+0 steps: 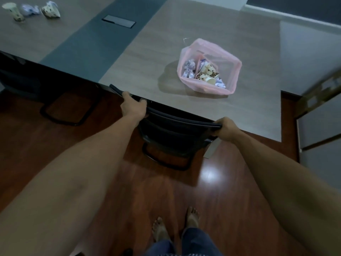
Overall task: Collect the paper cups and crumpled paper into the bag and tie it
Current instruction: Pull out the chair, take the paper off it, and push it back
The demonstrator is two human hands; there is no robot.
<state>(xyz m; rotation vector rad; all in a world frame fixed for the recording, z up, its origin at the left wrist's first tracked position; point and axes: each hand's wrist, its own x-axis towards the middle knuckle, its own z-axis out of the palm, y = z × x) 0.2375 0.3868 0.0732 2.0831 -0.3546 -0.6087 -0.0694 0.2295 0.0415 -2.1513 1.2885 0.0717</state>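
Note:
A pink translucent bag [232,62] stands open on the table near its front edge, holding paper cups [207,73] and crumpled paper [190,67]. At the table's far left stand a spotted paper cup [14,12], a ball of crumpled paper [30,9] and a second, tipped cup [50,9]. My left hand [133,106] grips the top rail of a black chair [171,132] at its left end. My right hand [226,128] grips the same rail at its right end. The chair is pushed in against the table edge.
The long grey table [249,43] has a dark centre strip with a black cable hatch [119,21]. Another black chair base [64,111] sits under the table at left. The floor is glossy red-brown wood. My bare feet [175,226] stand behind the chair.

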